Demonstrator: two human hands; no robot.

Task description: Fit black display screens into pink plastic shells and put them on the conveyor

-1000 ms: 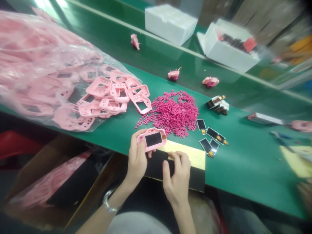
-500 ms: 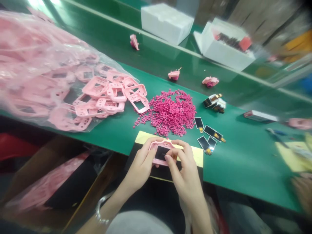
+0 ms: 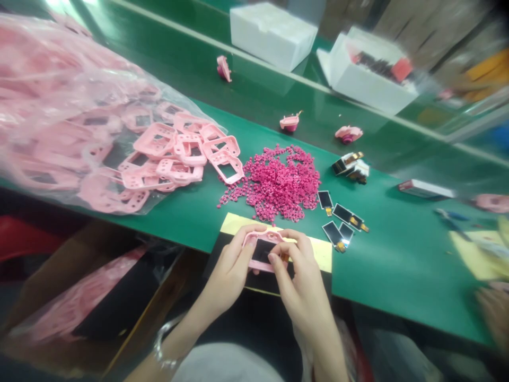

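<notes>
Left hand: the left hand point(image 3: 228, 270) grasps the left side of the pink plastic casing point(image 3: 260, 237), fingers curled over its far edge; a metal bracelet point(image 3: 161, 353) circles the wrist.

Right hand: the right hand point(image 3: 300, 281) grips the casing's right side, its fingertips point(image 3: 274, 258) pressing near the dark display panel point(image 3: 262, 251).

Held item: the camera-shaped casing sits flat between both hands, just above the near edge of the bench, with the panel filling its opening.

Under the hands: a black-and-yellow card point(image 3: 278, 229) lies on the near edge of the green workbench point(image 3: 397, 276).

Just far of the hands: a heap of small magenta plastic pieces point(image 3: 280, 183) lies on the bench.

To the right: loose display panels point(image 3: 333, 233) with gold tabs lie close together.

To the left: loose pink frames point(image 3: 178, 159) spill from a clear plastic bag point(image 3: 79, 106) full of more frames.

Far side: two white foam boxes point(image 3: 272, 37) point(image 3: 368, 74) stand beyond a raised divider, the right one holding dark and red parts.
</notes>
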